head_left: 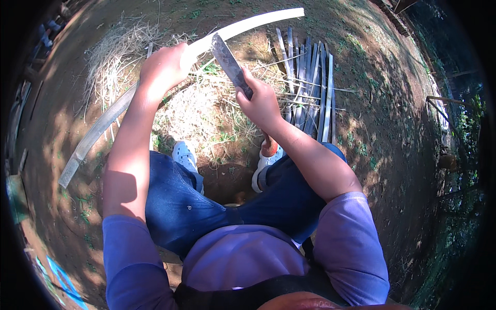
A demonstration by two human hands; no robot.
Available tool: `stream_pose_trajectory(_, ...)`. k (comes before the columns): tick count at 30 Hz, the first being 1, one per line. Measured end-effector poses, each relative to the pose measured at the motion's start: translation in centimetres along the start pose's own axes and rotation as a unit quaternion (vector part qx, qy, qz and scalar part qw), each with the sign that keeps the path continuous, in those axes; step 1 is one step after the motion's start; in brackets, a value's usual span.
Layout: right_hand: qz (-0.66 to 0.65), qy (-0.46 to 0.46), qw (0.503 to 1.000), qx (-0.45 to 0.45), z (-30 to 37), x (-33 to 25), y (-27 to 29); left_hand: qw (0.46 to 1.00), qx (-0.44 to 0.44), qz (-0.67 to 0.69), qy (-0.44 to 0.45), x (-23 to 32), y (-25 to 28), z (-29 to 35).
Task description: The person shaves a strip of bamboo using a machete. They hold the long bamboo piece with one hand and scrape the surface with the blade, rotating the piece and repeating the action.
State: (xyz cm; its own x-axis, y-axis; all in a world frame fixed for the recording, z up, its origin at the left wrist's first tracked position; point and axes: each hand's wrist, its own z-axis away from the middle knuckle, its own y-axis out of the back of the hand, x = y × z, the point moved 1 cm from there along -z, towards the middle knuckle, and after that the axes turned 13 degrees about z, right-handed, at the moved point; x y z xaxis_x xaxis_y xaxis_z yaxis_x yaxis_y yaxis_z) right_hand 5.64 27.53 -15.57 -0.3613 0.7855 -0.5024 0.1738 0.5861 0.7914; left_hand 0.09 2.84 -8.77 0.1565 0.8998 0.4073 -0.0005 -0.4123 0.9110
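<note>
My left hand [165, 70] is closed around the middle of a long, pale bamboo strip [253, 21]. The strip runs from the top of the view down past my left forearm to the lower left. In my right hand [261, 103] is a machete [230, 62] with a dark, worn blade. Its blade end touches or lies right against the strip, just beyond my left hand. Below my right hand shows the brown butt of the handle [268, 148], near my right shoe.
Curly pale shavings [206, 108] cover the ground ahead of my feet, with another heap [121, 57] at the far left. Several long strips [315, 82] lie side by side at the right. My shoes [186, 156] stand on bare soil. Green plants [460, 175] edge the right side.
</note>
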Motion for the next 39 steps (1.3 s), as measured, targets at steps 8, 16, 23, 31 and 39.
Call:
stream_pose_trajectory(8, -0.027, -0.133, 0.98, 0.142, -5.0, 8.4, 2.6, 0.999, 0.03, 0.034, -0.02, -1.3, -0.4, -0.5)
stream_pose_trajectory(16, 0.015, -0.218, 0.956, 0.194, -5.6, 14.6, 4.8, 0.997, 0.012, 0.046, -0.056, 0.2, -0.8, 0.1)
stream_pose_trajectory(23, 0.054, -0.251, 0.947, 0.195, -5.2, 14.2, 5.1, 0.996, 0.019, 0.06, -0.068, 0.8, -0.2, 0.7)
stream_pose_trajectory(31, 0.014, -0.171, 0.973, 0.157, -4.1, 9.5, 3.0, 0.998, 0.026, 0.036, -0.052, 0.5, 1.0, 0.9)
stream_pose_trajectory(39, -0.091, 0.031, 0.994, 0.045, -0.7, -0.1, -1.7, 0.999, 0.029, 0.039, -0.002, -0.8, 0.8, 0.7)
